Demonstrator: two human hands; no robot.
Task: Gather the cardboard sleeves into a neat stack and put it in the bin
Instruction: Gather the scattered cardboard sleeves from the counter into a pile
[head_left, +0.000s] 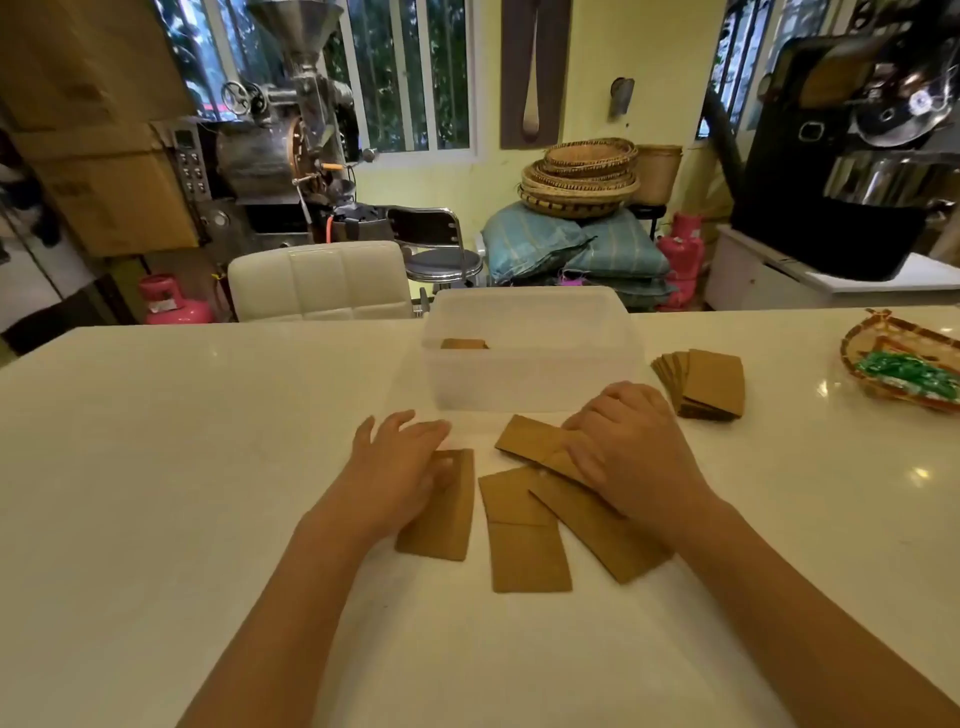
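Several flat brown cardboard sleeves lie loose on the white table in front of me. My left hand (402, 467) rests palm down on the leftmost sleeve (444, 519), fingers spread. My right hand (631, 447) presses flat on overlapping sleeves (530, 441) to the right; a long sleeve (602, 535) pokes out beneath it. Between my hands lies another sleeve (524, 545). A fanned stack of sleeves (706, 384) sits to the right of the translucent plastic bin (530, 374). Inside the bin, some sleeves (463, 344) show through the wall.
A woven tray with green packets (904, 374) sits at the table's right edge. A white padded chair (317, 283) stands behind the table's far edge. Roasting machines, baskets, sacks and pink gas cylinders fill the room beyond.
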